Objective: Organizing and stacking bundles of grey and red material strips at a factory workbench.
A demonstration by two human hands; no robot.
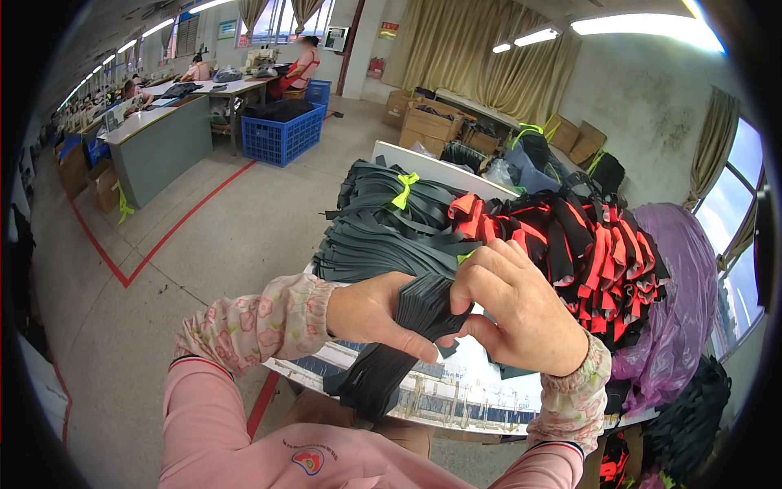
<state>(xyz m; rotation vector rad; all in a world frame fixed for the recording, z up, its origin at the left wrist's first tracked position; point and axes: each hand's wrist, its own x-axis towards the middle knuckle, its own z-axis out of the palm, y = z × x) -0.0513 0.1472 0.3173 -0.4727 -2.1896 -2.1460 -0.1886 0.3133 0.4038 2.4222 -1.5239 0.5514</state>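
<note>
A thick stack of dark grey fabric strips [423,303] is held between my two hands over the table. My left hand [371,311] wraps round the stack from the left, its thumb lying across the near side. From the right, my right hand [513,306] pinches the stack's upper right edge, fingers curled over it. The strips' lower ends [371,381] hang down towards the table's near edge. Just beyond my hands lie bundles of dark green-grey strips [383,244], the far one tied with a yellow-green ribbon [405,191].
A heap of black and neon-orange pieces [586,253] covers the table's right side, beside a purple plastic bag [672,285]. The white tabletop [464,399] shows near me. Cardboard boxes [428,126] stand behind. A blue crate [281,134] sits on the floor far left, near a seated person [303,67].
</note>
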